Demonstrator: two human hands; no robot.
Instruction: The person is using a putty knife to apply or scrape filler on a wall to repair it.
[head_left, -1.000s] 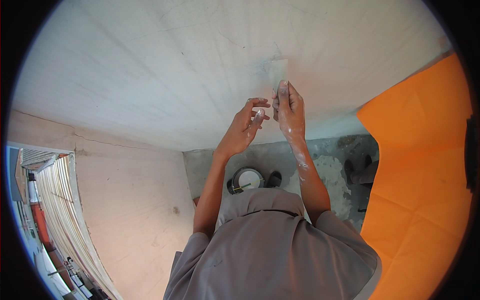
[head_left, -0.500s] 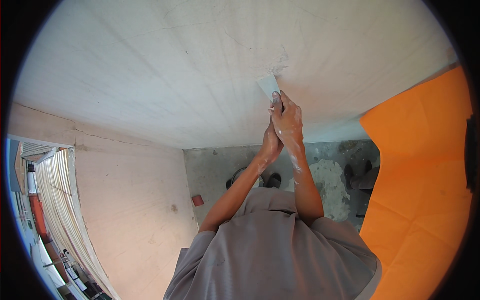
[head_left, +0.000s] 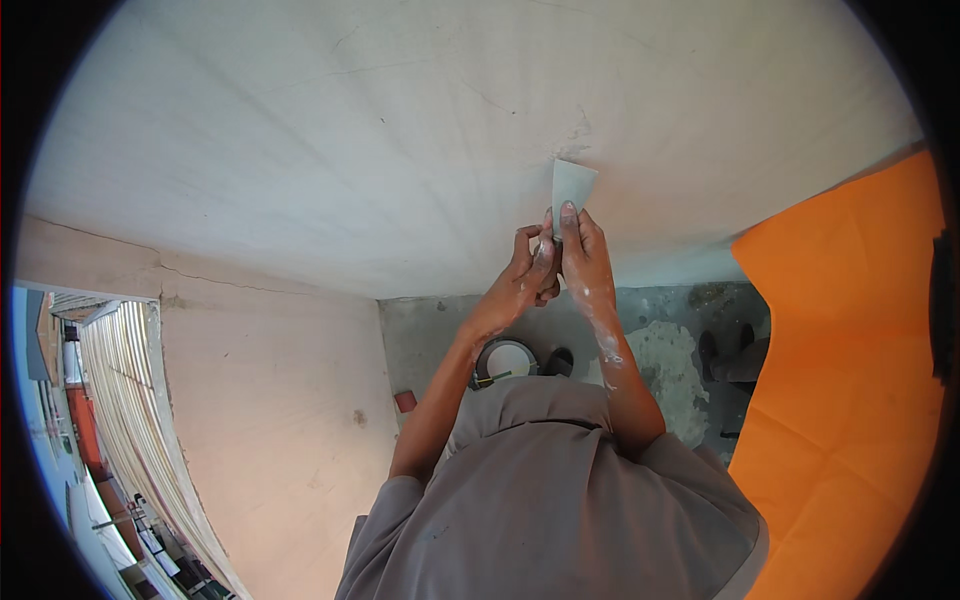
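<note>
**One pale blade [head_left: 574, 183] was held at the wall [head_left: 380, 180]**

One bucket [head_left: 507, 360] and one orange sheet [head_left: 845, 330] were counted. The blade was pinched by the right hand [head_left: 586, 255], projecting beyond it; the left hand [head_left: 518, 282] was curled alongside, its grip impossible to tell. The wall was left open leftward, bounded rightward by the sheet.

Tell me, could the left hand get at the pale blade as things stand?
Probably yes: the left hand is close beside the lower end of the pale blade, and nothing seems to block that side. The right hand grips and partly covers it; whether the left touches it is unclear.
</note>
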